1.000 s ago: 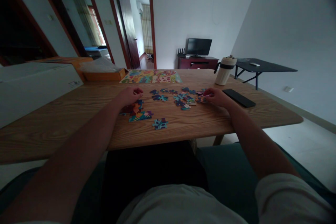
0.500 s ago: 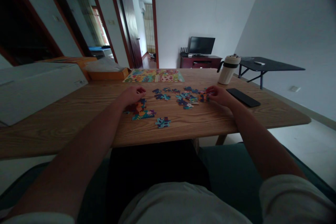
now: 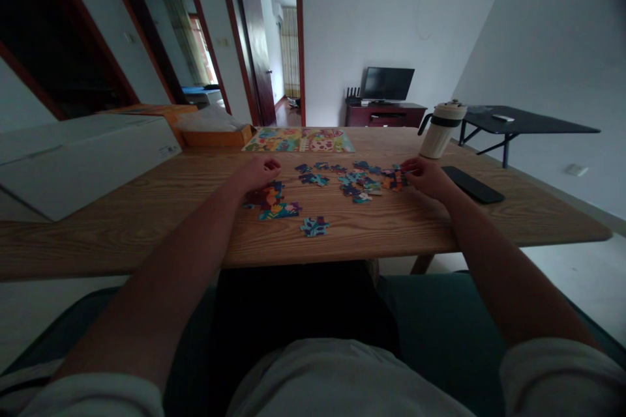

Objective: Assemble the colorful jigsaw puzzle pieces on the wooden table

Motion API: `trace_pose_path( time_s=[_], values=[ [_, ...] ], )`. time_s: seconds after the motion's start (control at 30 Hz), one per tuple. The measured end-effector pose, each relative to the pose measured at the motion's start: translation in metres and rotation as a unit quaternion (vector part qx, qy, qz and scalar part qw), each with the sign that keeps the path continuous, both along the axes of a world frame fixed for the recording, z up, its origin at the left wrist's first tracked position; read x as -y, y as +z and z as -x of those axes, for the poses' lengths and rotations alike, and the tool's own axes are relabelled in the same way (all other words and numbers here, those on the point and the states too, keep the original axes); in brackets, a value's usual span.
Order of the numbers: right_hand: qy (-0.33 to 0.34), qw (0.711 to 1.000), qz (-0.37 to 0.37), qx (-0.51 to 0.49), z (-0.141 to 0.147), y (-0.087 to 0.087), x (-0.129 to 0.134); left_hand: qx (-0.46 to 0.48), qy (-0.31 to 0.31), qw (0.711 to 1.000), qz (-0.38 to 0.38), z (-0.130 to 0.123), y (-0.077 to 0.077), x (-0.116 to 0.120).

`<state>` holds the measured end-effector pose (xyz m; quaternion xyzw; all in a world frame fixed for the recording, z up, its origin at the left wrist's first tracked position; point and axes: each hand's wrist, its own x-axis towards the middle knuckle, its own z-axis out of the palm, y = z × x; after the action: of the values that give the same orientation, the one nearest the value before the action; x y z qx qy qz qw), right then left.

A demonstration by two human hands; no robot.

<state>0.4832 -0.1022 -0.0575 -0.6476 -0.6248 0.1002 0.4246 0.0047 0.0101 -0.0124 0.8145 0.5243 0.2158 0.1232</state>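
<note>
On the wooden table (image 3: 372,228), my left hand (image 3: 260,173) hovers or rests just above a joined section of jigsaw puzzle (image 3: 278,207), its fingers loosely curled and apart. Nothing shows between them. My right hand (image 3: 424,177) is at the right end of the loose puzzle pieces (image 3: 359,181), thumb and fingers pinched at an orange and dark puzzle piece (image 3: 395,180). The fingertips partly cover that piece. Closer to the front edge lies a small joined blue puzzle cluster (image 3: 314,227). Several more blue pieces (image 3: 313,178) are spread between my hands.
A colourful picture sheet (image 3: 300,141) lies at the back, beside an orange box tray (image 3: 220,138) holding clear plastic. A white box (image 3: 98,156) stands at left. To the right are a cream tumbler (image 3: 440,133) and a black phone-like slab (image 3: 473,185).
The view has turned slightly left, so everything sits farther right. My hands stay at about the same places over the puzzle, the right one still at the orange piece.
</note>
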Motion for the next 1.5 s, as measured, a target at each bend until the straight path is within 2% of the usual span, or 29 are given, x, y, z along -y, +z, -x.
trace_pose_path(
  time_s=[0.27,0.47,0.63,0.7,0.8,0.87,0.93,1.0,1.07,1.2,1.33,1.5],
  values=[
    [0.005,1.0,-0.015,-0.009,-0.006,-0.005,-0.004,-0.089,-0.031,0.992,0.083,-0.005,-0.008,0.001],
    [-0.018,1.0,-0.001,0.009,-0.003,-0.004,-0.004,-0.122,-0.036,0.988,0.09,-0.007,-0.007,0.006],
    [-0.037,0.998,0.021,0.04,-0.008,-0.009,-0.007,-0.143,-0.053,0.986,0.066,-0.012,-0.006,0.008],
    [-0.056,0.995,0.036,0.075,-0.008,-0.006,-0.006,-0.138,-0.07,0.985,0.08,-0.012,-0.001,0.007],
    [-0.075,0.983,0.023,0.167,0.002,0.009,0.001,-0.129,-0.096,0.979,0.124,-0.009,0.009,0.001],
    [-0.023,0.979,0.01,0.205,0.019,0.021,0.008,-0.129,-0.095,0.978,0.134,-0.003,0.015,-0.004],
    [0.083,0.973,0.06,0.208,0.042,0.032,0.012,-0.123,-0.076,0.981,0.128,0.004,0.017,-0.008],
    [0.161,0.955,0.119,0.22,0.068,0.038,0.009,-0.115,-0.049,0.986,0.114,0.013,0.013,-0.011],
    [0.207,0.938,0.138,0.244,0.092,0.042,0.0,-0.094,-0.019,0.991,0.089,0.021,0.006,-0.012],
    [0.225,0.913,0.195,0.28,0.126,0.05,-0.032,-0.047,0.001,0.997,0.069,0.034,-0.007,-0.011],
    [0.228,0.896,0.206,0.321,0.142,0.05,-0.051,-0.018,0.008,0.996,0.083,0.039,-0.009,-0.008],
    [0.196,0.911,0.177,0.318,0.134,0.032,-0.051,-0.011,0.005,0.997,0.071,0.033,-0.008,-0.004]
  ],
)
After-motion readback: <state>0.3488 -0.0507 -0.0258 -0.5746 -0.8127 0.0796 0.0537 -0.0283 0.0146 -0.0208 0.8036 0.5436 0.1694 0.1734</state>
